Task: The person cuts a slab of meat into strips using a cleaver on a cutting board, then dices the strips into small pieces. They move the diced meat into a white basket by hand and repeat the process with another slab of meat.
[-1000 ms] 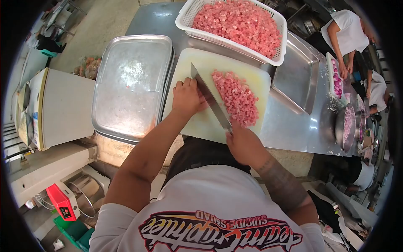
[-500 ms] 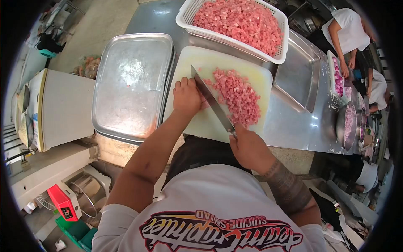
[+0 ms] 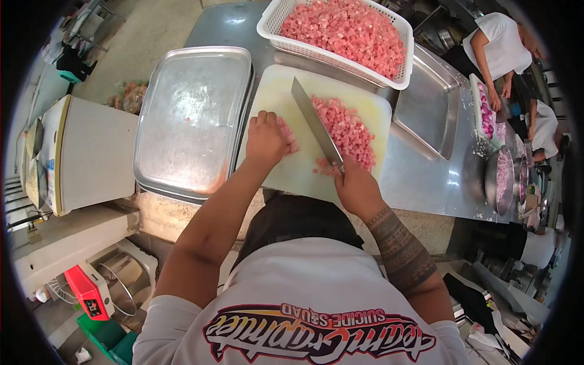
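My right hand (image 3: 358,187) is wrapped round the handle of a large knife (image 3: 316,118), whose blade points up and to the left over the cutting board (image 3: 374,109). On the board's left part, my left hand (image 3: 266,139) has its fingers bent together on pink meat strips (image 3: 287,135), which show at its right side. A pile of diced meat (image 3: 345,131) lies right of the blade, with a few loose bits near the knife's handle end. The blade stands apart from my left hand.
Beyond the board is a white basket (image 3: 263,25) of diced meat. A metal tray (image 3: 188,115) lies left, another tray (image 3: 426,109) right. Farther right, co-workers (image 3: 500,45) stand near a tray of purple onions (image 3: 485,109) and bowls (image 3: 494,182).
My right hand has swung the knife to the right, away from my left hand. Meat strips beside my left hand are now uncovered, and the left hand has shifted slightly left.
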Tool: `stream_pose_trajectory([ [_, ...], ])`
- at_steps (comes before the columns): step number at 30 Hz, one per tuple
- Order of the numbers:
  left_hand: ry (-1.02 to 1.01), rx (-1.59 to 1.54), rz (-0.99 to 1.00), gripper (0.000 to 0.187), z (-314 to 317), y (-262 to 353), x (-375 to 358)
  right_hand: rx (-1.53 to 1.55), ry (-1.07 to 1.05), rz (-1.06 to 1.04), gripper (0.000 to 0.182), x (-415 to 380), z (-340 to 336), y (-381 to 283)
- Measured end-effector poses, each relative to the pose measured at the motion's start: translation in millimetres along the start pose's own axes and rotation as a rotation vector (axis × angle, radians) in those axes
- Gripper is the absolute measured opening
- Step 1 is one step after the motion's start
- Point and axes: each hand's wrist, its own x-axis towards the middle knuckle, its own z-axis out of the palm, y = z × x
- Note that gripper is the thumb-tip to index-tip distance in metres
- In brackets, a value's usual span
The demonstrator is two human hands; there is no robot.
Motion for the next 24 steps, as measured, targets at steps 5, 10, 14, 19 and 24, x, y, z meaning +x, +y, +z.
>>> stream_pose_trajectory([
  [5,0.042,-0.061,-0.076,0.043,22.3,-9.7,1.2,-0.094,-0.211,0.071,0.025,-48.6,-44.2,-39.4],
  [10,0.03,-0.062,-0.054,0.048,9.6,-1.8,2.3,0.011,-0.162,-0.082,0.026,-14.9,-15.7,-38.8],
  [14,-0.001,-0.014,-0.068,0.046,22.6,-12.4,7.7,0.037,-0.074,-0.083,0.029,52.1,24.4,-52.8],
  [19,-0.001,-0.006,0.031,0.045,29.6,-26.4,2.4,0.02,0.011,-0.146,0.028,42.4,13.0,-47.3],
  [24,0.04,-0.049,-0.012,0.048,21.6,-18.3,-4.9,0.027,-0.187,-0.022,0.029,-22.4,-36.6,-65.7],
])
